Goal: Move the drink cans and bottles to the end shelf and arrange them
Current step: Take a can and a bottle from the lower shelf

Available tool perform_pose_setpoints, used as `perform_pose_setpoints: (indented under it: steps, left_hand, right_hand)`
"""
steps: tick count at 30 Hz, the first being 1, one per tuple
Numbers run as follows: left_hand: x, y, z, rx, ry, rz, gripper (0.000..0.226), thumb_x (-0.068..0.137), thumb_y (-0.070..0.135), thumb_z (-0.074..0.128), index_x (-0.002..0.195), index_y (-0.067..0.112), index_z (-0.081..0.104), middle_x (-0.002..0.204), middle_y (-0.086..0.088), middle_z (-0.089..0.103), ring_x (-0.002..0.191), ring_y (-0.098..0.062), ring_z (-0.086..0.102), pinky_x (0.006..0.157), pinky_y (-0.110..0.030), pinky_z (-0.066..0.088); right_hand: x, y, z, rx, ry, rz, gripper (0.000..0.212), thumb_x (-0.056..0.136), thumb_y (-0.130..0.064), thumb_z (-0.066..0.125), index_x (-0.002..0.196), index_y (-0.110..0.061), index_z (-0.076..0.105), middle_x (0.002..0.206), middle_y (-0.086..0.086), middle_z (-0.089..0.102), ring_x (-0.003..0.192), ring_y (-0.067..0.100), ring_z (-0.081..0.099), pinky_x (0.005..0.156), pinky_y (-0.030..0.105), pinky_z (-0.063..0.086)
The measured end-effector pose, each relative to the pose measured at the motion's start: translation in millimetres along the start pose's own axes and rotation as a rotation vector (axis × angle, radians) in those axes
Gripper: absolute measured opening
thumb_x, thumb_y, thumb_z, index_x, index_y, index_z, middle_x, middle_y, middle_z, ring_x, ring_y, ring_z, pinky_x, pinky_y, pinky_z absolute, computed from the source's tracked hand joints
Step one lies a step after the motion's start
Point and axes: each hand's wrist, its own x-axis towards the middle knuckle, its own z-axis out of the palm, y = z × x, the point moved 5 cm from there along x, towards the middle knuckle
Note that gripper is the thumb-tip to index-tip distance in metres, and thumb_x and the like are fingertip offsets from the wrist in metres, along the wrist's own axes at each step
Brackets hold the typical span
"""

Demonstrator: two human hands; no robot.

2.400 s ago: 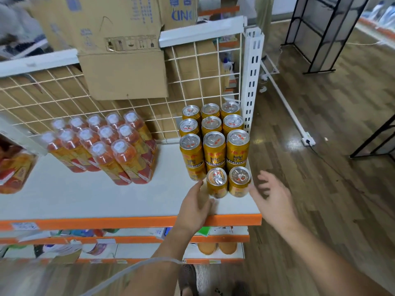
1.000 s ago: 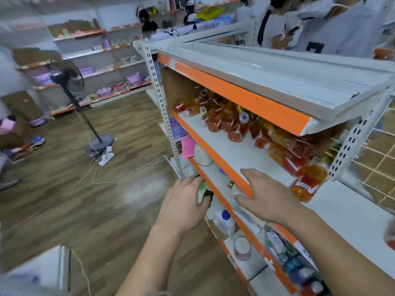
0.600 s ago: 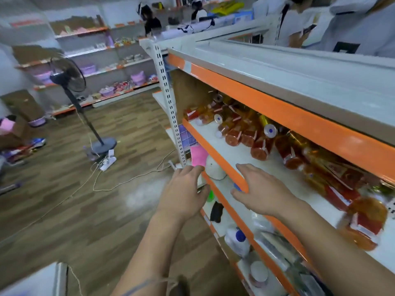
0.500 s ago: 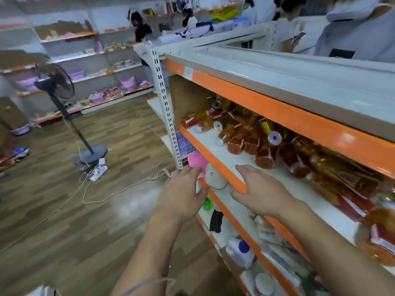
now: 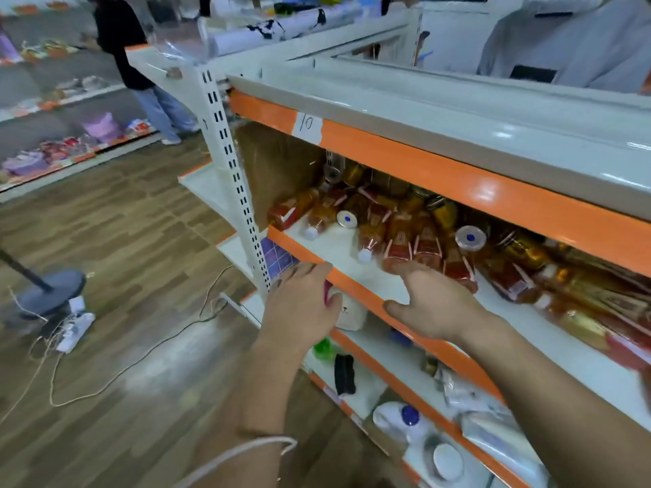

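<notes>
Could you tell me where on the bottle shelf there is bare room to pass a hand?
Bare white shelf lies just behind the orange lip, between the bottles and the right hand. Another bare strip runs right of that wrist, in front of the bottles. The back and far right are crowded with heaped bottles.

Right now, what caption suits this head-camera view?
Open right hand hovers beside toppled amber plastic bottles on orange-edged white shelf; left hand at its edge.

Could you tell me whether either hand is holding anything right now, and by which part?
Nothing is held. The left hand is open at the orange shelf edge; the right hand reaches open toward the bottles.
</notes>
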Motion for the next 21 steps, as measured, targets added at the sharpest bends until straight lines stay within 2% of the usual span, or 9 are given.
perform_pose_setpoints:
  steps: [2, 3, 5, 6, 10, 13, 16, 19, 21]
  left_hand:
    - [17, -11, 1, 0.001, -0.006, -0.02, 0.041, 0.09, 0.042, 0.051, 0.13, 0.031, 0.056, 0.127, 0.003, 0.062, 0.124, -0.027, 0.052, 0.106, -0.046, 0.043]
    - [25, -17, -1, 0.005, 0.003, -0.03, 0.042, 0.093, 0.039, 0.055, 0.134, 0.029, 0.055, 0.131, 0.002, 0.06, 0.125, -0.028, 0.051, 0.105, -0.046, 0.044]
    - [39, -27, -8, 0.049, 0.012, -0.055, 0.045, 0.095, 0.039, 0.057, 0.139, 0.028, 0.053, 0.137, 0.004, 0.057, 0.129, -0.027, 0.048, 0.104, -0.046, 0.044]
    - [46, -33, -11, 0.075, 0.012, -0.064, 0.045, 0.096, 0.04, 0.056, 0.139, 0.029, 0.053, 0.139, 0.005, 0.057, 0.13, -0.026, 0.048, 0.104, -0.045, 0.044]
    - [81, -61, -12, 0.108, -0.003, -0.096, 0.041, 0.094, 0.038, 0.055, 0.134, 0.029, 0.055, 0.134, 0.005, 0.059, 0.128, -0.028, 0.051, 0.101, -0.047, 0.048]
    - [109, -86, -3, 0.101, -0.03, -0.113, 0.038, 0.094, 0.04, 0.054, 0.131, 0.028, 0.055, 0.132, 0.005, 0.059, 0.127, -0.028, 0.051, 0.099, -0.047, 0.049]
    - [145, -116, 19, 0.065, -0.112, -0.071, 0.036, 0.095, 0.039, 0.055, 0.129, 0.026, 0.054, 0.13, 0.001, 0.06, 0.127, -0.03, 0.051, 0.101, -0.048, 0.047]
    - [186, -149, 38, 0.0, -0.178, -0.026, 0.053, 0.095, 0.038, 0.059, 0.145, 0.026, 0.046, 0.132, -0.003, 0.061, 0.127, -0.032, 0.054, 0.101, -0.05, 0.05]
    - [210, -162, 45, -0.031, -0.249, 0.033, 0.06, 0.096, 0.036, 0.059, 0.152, 0.029, 0.037, 0.127, -0.005, 0.062, 0.122, -0.034, 0.057, 0.097, -0.049, 0.051]
  right_hand:
    - [27, -1, -1, -0.011, 0.003, -0.002, 0.065, 0.09, -0.048, 0.06, 0.145, -0.016, 0.044, 0.142, 0.006, 0.053, 0.127, 0.028, 0.055, 0.093, 0.044, 0.051]
    - [41, -4, -1, -0.022, -0.004, -0.011, 0.061, 0.092, -0.045, 0.06, 0.141, -0.013, 0.046, 0.138, 0.007, 0.055, 0.123, 0.029, 0.056, 0.087, 0.039, 0.05]
    - [70, -13, 0, -0.038, -0.025, -0.028, 0.052, 0.093, -0.044, 0.06, 0.133, -0.011, 0.049, 0.13, 0.008, 0.055, 0.115, 0.03, 0.056, 0.076, 0.035, 0.041]
    - [84, -18, 1, -0.042, -0.031, -0.035, 0.051, 0.093, -0.044, 0.06, 0.131, -0.012, 0.05, 0.129, 0.008, 0.056, 0.114, 0.03, 0.056, 0.075, 0.036, 0.042]
    - [136, -34, 19, -0.031, -0.07, -0.036, 0.052, 0.09, -0.049, 0.06, 0.13, -0.016, 0.051, 0.125, 0.007, 0.058, 0.114, 0.031, 0.059, 0.084, 0.045, 0.055]
    - [174, -36, 36, -0.077, -0.118, 0.033, 0.05, 0.09, -0.048, 0.059, 0.127, -0.016, 0.051, 0.114, 0.008, 0.063, 0.105, 0.031, 0.063, 0.08, 0.044, 0.057]
    - [222, -28, 55, -0.138, -0.152, 0.127, 0.048, 0.088, -0.048, 0.058, 0.121, -0.014, 0.05, 0.094, 0.005, 0.062, 0.092, 0.032, 0.067, 0.073, 0.042, 0.059]
    - [275, -17, 72, -0.137, -0.146, 0.247, 0.04, 0.088, -0.042, 0.06, 0.118, -0.016, 0.053, 0.096, 0.007, 0.058, 0.098, 0.035, 0.066, 0.079, 0.044, 0.059]
    - [299, -15, 76, -0.125, -0.146, 0.371, 0.052, 0.092, -0.04, 0.06, 0.138, -0.019, 0.046, 0.108, 0.011, 0.061, 0.11, 0.037, 0.061, 0.086, 0.043, 0.057]
